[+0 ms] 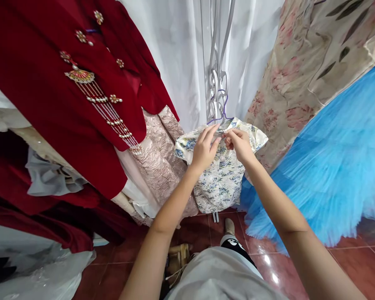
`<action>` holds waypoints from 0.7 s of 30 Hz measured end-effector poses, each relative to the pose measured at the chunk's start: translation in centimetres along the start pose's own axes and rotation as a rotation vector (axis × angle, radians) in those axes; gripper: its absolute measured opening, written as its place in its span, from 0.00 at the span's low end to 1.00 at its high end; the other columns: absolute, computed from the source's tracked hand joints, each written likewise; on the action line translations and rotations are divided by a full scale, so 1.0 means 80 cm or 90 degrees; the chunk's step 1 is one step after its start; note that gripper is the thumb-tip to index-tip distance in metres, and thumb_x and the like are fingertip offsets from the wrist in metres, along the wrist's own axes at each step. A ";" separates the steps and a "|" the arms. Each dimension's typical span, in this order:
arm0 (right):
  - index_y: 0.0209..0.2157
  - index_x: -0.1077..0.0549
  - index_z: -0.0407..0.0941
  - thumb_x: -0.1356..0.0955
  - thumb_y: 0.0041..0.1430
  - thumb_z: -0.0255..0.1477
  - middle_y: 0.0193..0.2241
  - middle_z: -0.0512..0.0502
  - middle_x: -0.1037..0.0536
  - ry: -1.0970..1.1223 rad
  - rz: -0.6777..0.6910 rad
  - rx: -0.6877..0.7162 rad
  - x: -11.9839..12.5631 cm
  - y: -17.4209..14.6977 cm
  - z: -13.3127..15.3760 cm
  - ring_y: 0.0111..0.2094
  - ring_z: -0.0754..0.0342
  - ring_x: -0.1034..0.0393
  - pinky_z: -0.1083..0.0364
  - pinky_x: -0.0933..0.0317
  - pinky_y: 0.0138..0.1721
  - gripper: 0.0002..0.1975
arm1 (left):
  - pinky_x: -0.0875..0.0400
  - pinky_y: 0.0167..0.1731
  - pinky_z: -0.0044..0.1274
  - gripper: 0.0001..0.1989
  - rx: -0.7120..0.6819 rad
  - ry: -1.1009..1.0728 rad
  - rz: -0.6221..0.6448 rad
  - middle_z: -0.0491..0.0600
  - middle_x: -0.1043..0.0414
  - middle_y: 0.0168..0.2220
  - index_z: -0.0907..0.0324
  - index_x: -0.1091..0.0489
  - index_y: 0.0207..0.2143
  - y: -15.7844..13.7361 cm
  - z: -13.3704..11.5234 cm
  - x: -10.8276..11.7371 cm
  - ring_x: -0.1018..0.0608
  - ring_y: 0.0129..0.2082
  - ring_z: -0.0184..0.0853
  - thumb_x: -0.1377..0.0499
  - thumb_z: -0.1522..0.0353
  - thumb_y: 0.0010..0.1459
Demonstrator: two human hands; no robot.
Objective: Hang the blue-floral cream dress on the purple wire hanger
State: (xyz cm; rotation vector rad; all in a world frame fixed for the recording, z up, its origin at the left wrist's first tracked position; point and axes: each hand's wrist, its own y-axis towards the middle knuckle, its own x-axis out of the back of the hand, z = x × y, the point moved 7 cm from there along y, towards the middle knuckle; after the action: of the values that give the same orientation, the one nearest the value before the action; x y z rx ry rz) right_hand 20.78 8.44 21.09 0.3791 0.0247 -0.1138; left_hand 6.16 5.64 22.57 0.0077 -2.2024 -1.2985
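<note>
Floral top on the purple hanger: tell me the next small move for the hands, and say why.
I'd probably close the left hand lightly on the neckline to steady it: its thumb and fingers are apart there, the right hand is curled close beside it, and the floral top hangs from the purple hanger, so it could swing.
</note>
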 end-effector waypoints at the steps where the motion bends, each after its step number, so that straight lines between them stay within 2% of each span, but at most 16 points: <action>1: 0.26 0.30 0.45 0.33 0.56 0.32 0.14 0.56 0.36 0.008 -0.003 0.001 0.000 -0.001 0.000 0.16 0.60 0.44 0.59 0.52 0.19 0.08 | 0.28 0.50 0.33 0.13 -0.028 0.028 0.029 0.54 0.27 0.53 0.55 0.31 0.54 0.021 0.001 -0.002 0.25 0.51 0.39 0.50 0.67 0.71; 3: 0.26 0.29 0.45 0.32 0.55 0.33 0.14 0.57 0.37 0.016 -0.011 0.010 0.000 -0.001 -0.001 0.16 0.61 0.46 0.59 0.52 0.19 0.08 | 0.29 0.48 0.33 0.10 -0.071 0.075 0.071 0.52 0.24 0.43 0.57 0.27 0.45 0.047 0.004 -0.008 0.25 0.47 0.40 0.49 0.69 0.71; 5: 0.25 0.29 0.44 0.31 0.55 0.35 0.13 0.56 0.38 0.011 -0.022 0.023 -0.002 -0.002 -0.005 0.15 0.61 0.47 0.58 0.53 0.18 0.10 | 0.29 0.45 0.31 0.11 -0.096 0.106 0.081 0.52 0.24 0.38 0.59 0.27 0.39 0.058 0.006 -0.014 0.24 0.43 0.39 0.48 0.69 0.70; 8: 0.25 0.28 0.44 0.32 0.56 0.38 0.13 0.55 0.37 -0.009 -0.042 0.034 -0.009 -0.006 -0.023 0.15 0.60 0.47 0.58 0.53 0.19 0.13 | 0.30 0.44 0.30 0.10 -0.122 0.128 0.063 0.52 0.25 0.37 0.59 0.27 0.39 0.062 0.005 -0.013 0.25 0.42 0.39 0.48 0.70 0.70; 11: 0.24 0.27 0.44 0.34 0.57 0.38 0.14 0.54 0.35 -0.017 -0.057 0.013 -0.021 -0.011 -0.057 0.16 0.60 0.46 0.58 0.51 0.20 0.14 | 0.30 0.44 0.30 0.11 -0.116 0.121 0.024 0.51 0.24 0.37 0.58 0.27 0.38 0.070 0.006 0.004 0.25 0.41 0.37 0.49 0.71 0.70; 14: 0.23 0.26 0.43 0.33 0.54 0.36 0.14 0.53 0.33 -0.024 -0.027 -0.041 -0.034 -0.022 -0.098 0.17 0.59 0.44 0.57 0.49 0.22 0.12 | 0.30 0.44 0.29 0.10 -0.064 0.113 -0.058 0.51 0.24 0.38 0.59 0.27 0.39 0.085 0.029 0.048 0.24 0.41 0.36 0.48 0.69 0.70; 16: 0.21 0.26 0.43 0.33 0.53 0.35 0.14 0.53 0.32 -0.026 -0.001 -0.066 -0.040 -0.035 -0.119 0.17 0.58 0.43 0.57 0.49 0.22 0.12 | 0.30 0.43 0.27 0.10 -0.020 0.101 -0.114 0.50 0.23 0.39 0.60 0.27 0.39 0.092 0.060 0.089 0.24 0.42 0.35 0.47 0.68 0.70; 19: 0.20 0.26 0.43 0.33 0.53 0.35 0.13 0.52 0.32 -0.019 0.022 -0.081 -0.044 -0.061 -0.139 0.17 0.57 0.42 0.57 0.49 0.21 0.13 | 0.29 0.43 0.25 0.09 0.058 0.065 -0.156 0.49 0.23 0.39 0.59 0.26 0.39 0.082 0.130 0.149 0.23 0.41 0.33 0.45 0.66 0.69; 21: 0.21 0.26 0.43 0.33 0.53 0.35 0.14 0.51 0.31 -0.012 0.045 -0.095 -0.047 -0.079 -0.149 0.17 0.57 0.41 0.57 0.49 0.21 0.13 | 0.29 0.42 0.24 0.11 0.137 0.045 -0.172 0.48 0.23 0.37 0.60 0.26 0.38 0.058 0.182 0.178 0.23 0.39 0.32 0.43 0.62 0.68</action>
State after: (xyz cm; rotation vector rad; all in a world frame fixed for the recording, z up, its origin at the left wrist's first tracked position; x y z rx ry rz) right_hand 16.25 7.44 7.86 0.2303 0.0019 -0.0455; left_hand -11.42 15.70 27.79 0.4409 -2.3267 -1.1708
